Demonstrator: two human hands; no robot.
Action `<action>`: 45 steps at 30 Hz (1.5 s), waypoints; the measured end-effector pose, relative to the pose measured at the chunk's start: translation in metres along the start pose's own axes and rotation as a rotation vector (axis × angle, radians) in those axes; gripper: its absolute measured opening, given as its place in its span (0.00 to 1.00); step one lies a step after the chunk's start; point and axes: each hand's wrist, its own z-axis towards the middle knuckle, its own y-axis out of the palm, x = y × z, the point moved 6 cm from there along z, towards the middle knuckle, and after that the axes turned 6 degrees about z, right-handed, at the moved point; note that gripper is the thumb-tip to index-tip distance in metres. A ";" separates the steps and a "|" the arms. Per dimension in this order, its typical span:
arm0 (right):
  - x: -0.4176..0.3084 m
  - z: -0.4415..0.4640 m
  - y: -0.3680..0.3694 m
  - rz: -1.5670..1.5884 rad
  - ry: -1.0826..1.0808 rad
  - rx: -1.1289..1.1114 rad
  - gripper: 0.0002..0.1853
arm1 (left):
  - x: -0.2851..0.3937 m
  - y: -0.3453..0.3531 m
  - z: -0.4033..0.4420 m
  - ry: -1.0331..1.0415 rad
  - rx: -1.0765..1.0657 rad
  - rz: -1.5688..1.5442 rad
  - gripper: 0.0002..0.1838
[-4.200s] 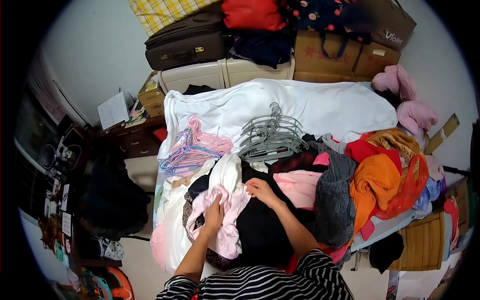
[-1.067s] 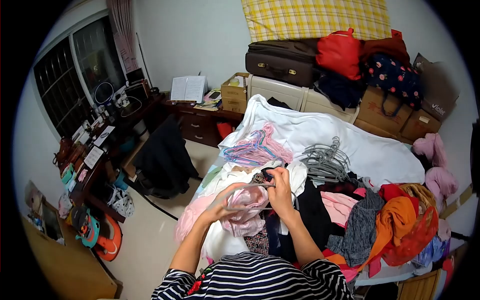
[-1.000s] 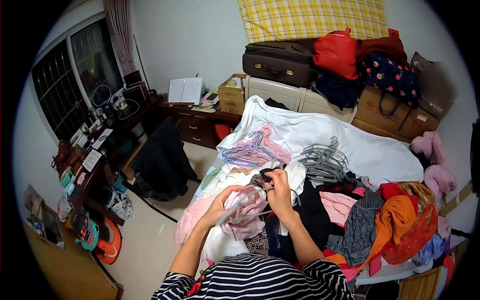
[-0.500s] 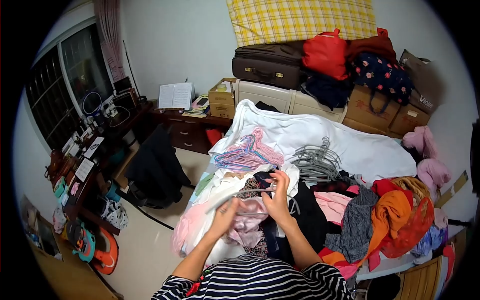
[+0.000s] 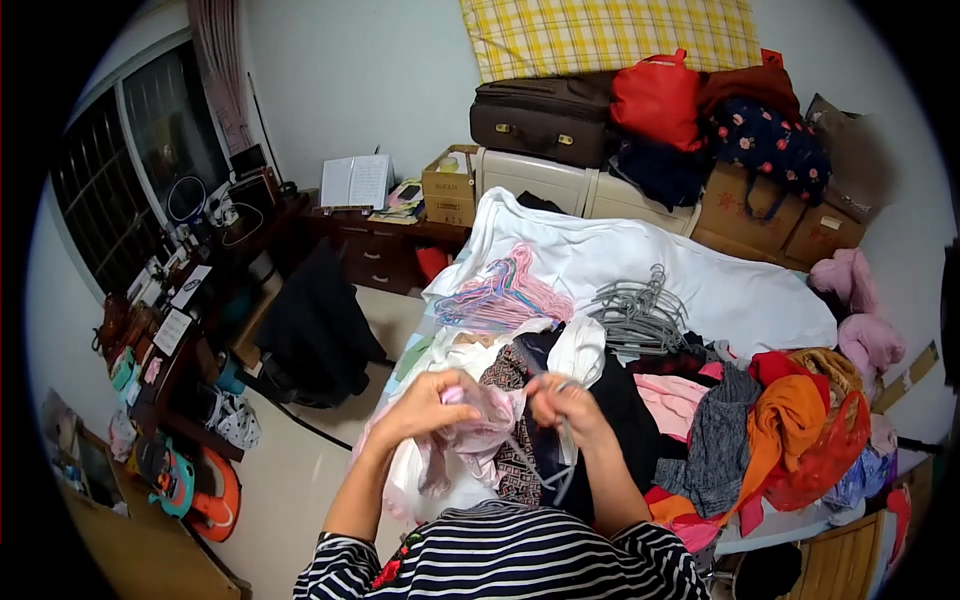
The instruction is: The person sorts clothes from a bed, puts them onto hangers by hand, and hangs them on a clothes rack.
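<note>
My left hand [image 5: 430, 405] is closed around a pale pink satin-like garment [image 5: 478, 425], lifting its upper part above the bed. A hand's width away, my right hand [image 5: 570, 412] grips a grey clothes hanger [image 5: 553, 484], whose lower frame hangs down below my fingers. An edge of the pink garment reaches toward my right fingertips; whether they touch it I cannot tell. Under my hands lie a patterned dark garment [image 5: 520, 480], black cloth [image 5: 625, 430] and white clothes. Beyond them are a heap of pink and blue hangers [image 5: 510, 290] and a pile of grey hangers [image 5: 640, 315].
A mixed heap with an orange garment [image 5: 785, 415] and a grey top [image 5: 718, 430] covers the bed's right side. White bedding [image 5: 740, 300] spreads across the back. To the left stand a chair draped in dark cloth [image 5: 315, 330] and a cluttered desk [image 5: 175, 350].
The hanger, earlier held across both hands, now hangs downward from my right hand. My left hand has let go of it and raised the pink garment.
</note>
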 end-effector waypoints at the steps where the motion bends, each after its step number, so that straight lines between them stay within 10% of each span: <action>1: -0.015 0.004 0.005 0.076 -0.095 0.056 0.14 | 0.007 -0.006 -0.001 -0.139 -0.027 0.003 0.08; 9: -0.022 0.033 0.029 -0.721 -0.253 0.153 0.15 | 0.017 -0.002 0.006 -0.110 -0.148 -0.180 0.08; 13: 0.013 0.047 0.028 -0.595 -0.046 0.050 0.10 | 0.023 0.001 0.008 -0.019 -0.155 -0.185 0.10; 23: -0.008 0.039 0.009 -0.500 -0.124 0.341 0.05 | -0.037 -0.031 -0.016 -0.099 0.681 0.828 0.15; 31: 0.000 0.034 -0.006 -0.499 -0.076 0.385 0.09 | -0.080 -0.003 -0.004 -0.314 0.352 -0.319 0.10; 45: -0.050 -0.047 0.001 -0.576 0.101 0.339 0.12 | -0.077 -0.048 -0.008 -0.268 0.758 0.257 0.09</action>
